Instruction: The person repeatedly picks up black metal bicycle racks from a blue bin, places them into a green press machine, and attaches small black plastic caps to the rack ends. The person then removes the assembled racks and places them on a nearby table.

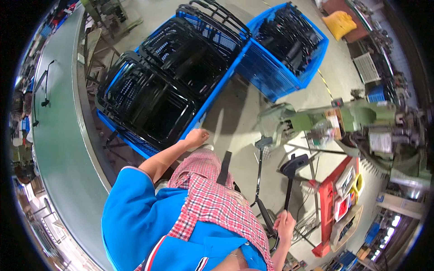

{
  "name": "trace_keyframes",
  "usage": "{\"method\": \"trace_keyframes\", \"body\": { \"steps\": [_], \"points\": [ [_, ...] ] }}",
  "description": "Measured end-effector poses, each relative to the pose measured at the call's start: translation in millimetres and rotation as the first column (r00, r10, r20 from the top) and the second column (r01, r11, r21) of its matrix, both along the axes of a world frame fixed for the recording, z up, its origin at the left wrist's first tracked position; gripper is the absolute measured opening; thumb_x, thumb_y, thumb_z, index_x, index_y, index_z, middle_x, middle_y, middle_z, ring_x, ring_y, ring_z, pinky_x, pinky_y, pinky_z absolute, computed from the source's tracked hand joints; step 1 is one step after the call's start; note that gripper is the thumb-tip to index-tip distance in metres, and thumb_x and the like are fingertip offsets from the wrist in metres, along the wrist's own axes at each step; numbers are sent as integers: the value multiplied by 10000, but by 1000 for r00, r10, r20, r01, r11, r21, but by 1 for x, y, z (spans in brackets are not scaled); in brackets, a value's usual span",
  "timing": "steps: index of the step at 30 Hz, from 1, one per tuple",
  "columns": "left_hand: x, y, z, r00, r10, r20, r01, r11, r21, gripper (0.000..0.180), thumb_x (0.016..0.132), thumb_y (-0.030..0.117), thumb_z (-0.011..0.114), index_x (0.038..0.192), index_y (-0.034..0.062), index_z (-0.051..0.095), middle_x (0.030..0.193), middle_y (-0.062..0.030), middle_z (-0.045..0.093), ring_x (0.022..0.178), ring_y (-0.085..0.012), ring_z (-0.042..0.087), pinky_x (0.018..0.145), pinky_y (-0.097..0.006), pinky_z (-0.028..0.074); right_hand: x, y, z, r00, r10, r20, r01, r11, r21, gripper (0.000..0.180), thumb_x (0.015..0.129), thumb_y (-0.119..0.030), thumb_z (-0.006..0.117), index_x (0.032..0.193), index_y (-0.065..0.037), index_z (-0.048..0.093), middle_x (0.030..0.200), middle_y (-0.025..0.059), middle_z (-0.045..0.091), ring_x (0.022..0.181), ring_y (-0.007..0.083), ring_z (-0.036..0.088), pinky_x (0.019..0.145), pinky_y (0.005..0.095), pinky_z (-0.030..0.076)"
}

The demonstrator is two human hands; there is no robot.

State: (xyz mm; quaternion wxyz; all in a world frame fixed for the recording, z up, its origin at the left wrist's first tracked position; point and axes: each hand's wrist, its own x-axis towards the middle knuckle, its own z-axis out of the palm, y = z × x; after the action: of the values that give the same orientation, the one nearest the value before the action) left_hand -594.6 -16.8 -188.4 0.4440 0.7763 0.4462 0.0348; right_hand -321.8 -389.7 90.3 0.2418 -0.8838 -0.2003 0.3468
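Observation:
My right hand [285,223] is wrapped round one leg of a black bent metal tube frame [289,194], low at my right side. Its two legs stretch away from me and end in broad dark pieces. Over my lap, my left hand [197,137] is loosely closed, with nothing showing in it. Nearest to that hand is the side of a long blue crate [212,97], which is filled with glossy black frames and panels [156,108]. A dark flat strip [224,168] sticks up by my checked apron [217,198].
A second blue crate [271,74] with black parts stands behind. Along the left runs a green-topped table [58,149], a thin black bent rod [45,86] on it. To the right are a green machine [357,117] and a red stand [326,212]; a yellow sack [340,25] lies far right.

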Motion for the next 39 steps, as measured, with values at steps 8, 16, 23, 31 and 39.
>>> {"method": "trace_keyframes", "body": {
  "steps": [8,16,23,31,39],
  "points": [
    [58,135,18,851,450,270,-251,802,-542,320,943,295,576,1083,12,632,913,-43,668,771,-110,621,690,-274,525,56,147,-101,963,-16,-270,21,1000,12,455,1002,-389,445,807,-1,579,526,52,527,412,108,498,377,275,410],
    [246,354,49,604,631,487,-283,741,-609,423,948,240,580,1293,7,505,1155,-106,625,994,-180,616,834,-305,508,151,215,-207,971,44,-234,12,972,236,437,1008,-347,415,898,23,621,575,41,514,511,120,479,498,301,390],
    [325,577,-4,532,747,399,-726,645,-239,354,833,257,687,1031,-8,561,1003,-114,621,844,-203,540,753,-354,454,202,308,-141,963,52,-265,-25,994,103,359,998,-295,435,886,-1,609,582,22,500,525,110,467,516,286,384],
    [366,778,-16,26,990,-139,-995,12,-103,717,766,183,663,1314,-106,301,1377,-251,383,1294,-334,399,1046,-407,377,238,362,-117,959,-61,-276,45,997,-66,317,997,-269,465,841,-25,592,551,2,488,484,87,445,458,263,349],
    [415,777,-12,135,991,5,-950,128,286,779,796,119,651,1393,-116,211,1472,-277,236,1374,-368,287,1091,-416,343,207,400,-126,951,-102,-292,100,995,-22,318,1004,-269,450,890,-12,601,557,6,494,503,85,454,479,261,359]
  ]
}}
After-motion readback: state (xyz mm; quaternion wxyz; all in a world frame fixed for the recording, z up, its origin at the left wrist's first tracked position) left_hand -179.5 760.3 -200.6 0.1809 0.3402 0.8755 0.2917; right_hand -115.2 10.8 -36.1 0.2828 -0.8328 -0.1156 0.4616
